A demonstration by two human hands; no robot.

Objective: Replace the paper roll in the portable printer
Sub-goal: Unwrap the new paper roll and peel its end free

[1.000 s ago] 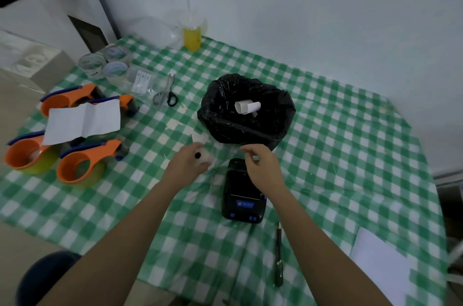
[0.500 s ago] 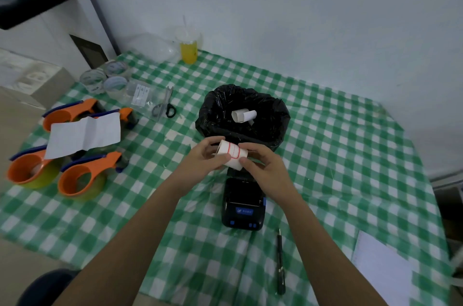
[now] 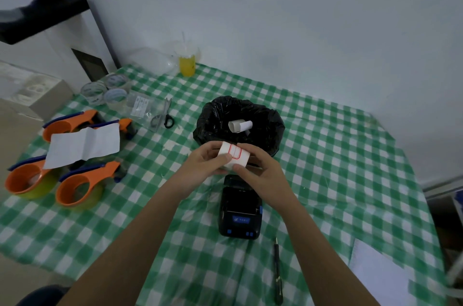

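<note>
A black portable printer [image 3: 240, 215] with blue buttons lies on the green checked tablecloth [image 3: 338, 167], partly hidden at its far end by my hands. Above it I hold a white label roll with red-bordered labels [image 3: 235, 155]. My left hand [image 3: 203, 162] grips the roll from the left, thumb on its face. My right hand [image 3: 260, 175] grips it from the right and below. An empty grey paper core [image 3: 239, 126] lies inside the black bin bag [image 3: 215, 125] just beyond.
Three orange tape dispensers [image 3: 82, 185] and a white sheet [image 3: 85, 142] lie left. Scissors [image 3: 162, 117], tape rolls [image 3: 105, 90] and a yellow drink cup [image 3: 187, 65] sit farther back. A black pen [image 3: 276, 270] and white paper [image 3: 378, 273] lie near right.
My left hand brought the label roll from the table left of the printer up in front of the bin bag, and my right hand joined it on the roll. The view tilted up.
</note>
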